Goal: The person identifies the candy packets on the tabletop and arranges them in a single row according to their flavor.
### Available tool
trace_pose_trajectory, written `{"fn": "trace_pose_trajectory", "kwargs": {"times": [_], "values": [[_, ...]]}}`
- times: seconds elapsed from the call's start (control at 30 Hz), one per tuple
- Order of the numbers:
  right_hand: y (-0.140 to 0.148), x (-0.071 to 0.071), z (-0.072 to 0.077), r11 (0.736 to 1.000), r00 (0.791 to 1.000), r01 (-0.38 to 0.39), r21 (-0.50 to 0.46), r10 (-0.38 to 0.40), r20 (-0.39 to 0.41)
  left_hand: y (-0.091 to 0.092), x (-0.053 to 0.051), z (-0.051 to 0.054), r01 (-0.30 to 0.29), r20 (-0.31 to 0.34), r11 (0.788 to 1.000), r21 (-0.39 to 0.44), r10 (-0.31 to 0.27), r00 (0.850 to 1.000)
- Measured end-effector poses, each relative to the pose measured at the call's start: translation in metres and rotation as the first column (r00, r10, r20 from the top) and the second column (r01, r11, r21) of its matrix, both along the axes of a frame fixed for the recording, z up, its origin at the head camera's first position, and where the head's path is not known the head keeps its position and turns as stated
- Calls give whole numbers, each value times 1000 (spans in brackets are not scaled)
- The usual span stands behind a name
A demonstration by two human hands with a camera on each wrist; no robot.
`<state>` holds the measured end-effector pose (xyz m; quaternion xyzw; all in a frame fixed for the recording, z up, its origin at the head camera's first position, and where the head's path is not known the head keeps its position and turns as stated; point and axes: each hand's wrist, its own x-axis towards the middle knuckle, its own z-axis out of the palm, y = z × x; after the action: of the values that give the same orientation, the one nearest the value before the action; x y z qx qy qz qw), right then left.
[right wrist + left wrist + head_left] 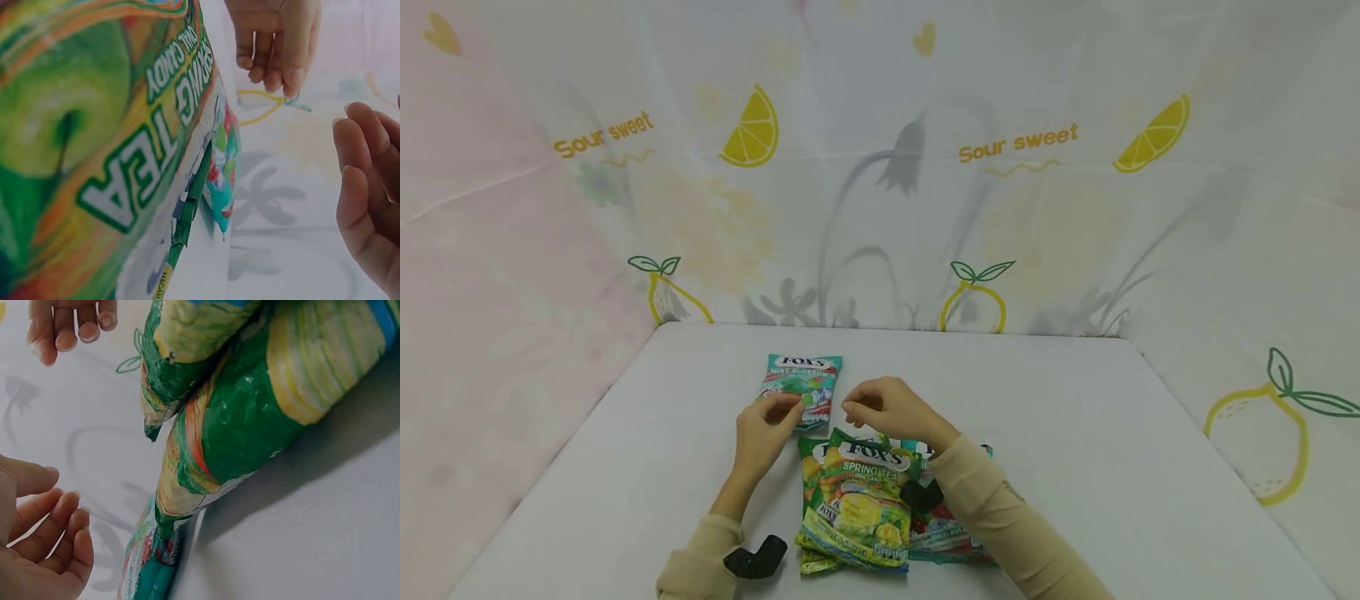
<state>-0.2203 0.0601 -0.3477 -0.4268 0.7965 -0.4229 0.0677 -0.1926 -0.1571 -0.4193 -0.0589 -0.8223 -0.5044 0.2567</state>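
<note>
My left hand [763, 435] hovers over the near left part of a teal Fox's Mint Blossom candy bag [797, 382]. Its fingers are loosely bent, and the left wrist view shows nothing between thumb and fingers [53, 528]. Just right of that bag, my right hand [895, 408] is held in the air, fingers bent and holding nothing [372, 194]. Below the hands, a green and yellow Fox's Spring Tea bag [861, 508] lies on top of another green bag [811, 475]. To their right lies a teal and red bag [943, 533], partly hidden by the right forearm.
The bags lie on a white table [647, 467]. Behind it hangs a printed cloth [865, 233] with lemons and "Sour sweet" lettering, which also runs along both sides. Black wrist camera mounts [756, 557] sit at the sleeves, close to the stacked bags.
</note>
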Motion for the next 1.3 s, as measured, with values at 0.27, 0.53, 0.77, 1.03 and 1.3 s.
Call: {"fn": "trace_pose_trajectory", "kwargs": {"times": [0.27,0.53,0.77,1.03,1.3], "values": [[10,7,-5,1000,1000,1,-6,-1,11,2,5,0,11,7,1000,16,-11,1000],[20,13,-8,999,1000,-7,-35,7,2,5,9,4,-1,0,1000,-9,1,1000],[28,17,-8,999,1000,6,-37,-6,3,10,10,5,22,-17,999,-34,-22,1000],[35,20,-7,998,999,32,-51,-31,22,13,9,4,55,-60,998,-29,-57,997],[41,22,-12,996,997,47,-74,-43,62,21,13,7,75,1,997,-21,-75,997]]}}
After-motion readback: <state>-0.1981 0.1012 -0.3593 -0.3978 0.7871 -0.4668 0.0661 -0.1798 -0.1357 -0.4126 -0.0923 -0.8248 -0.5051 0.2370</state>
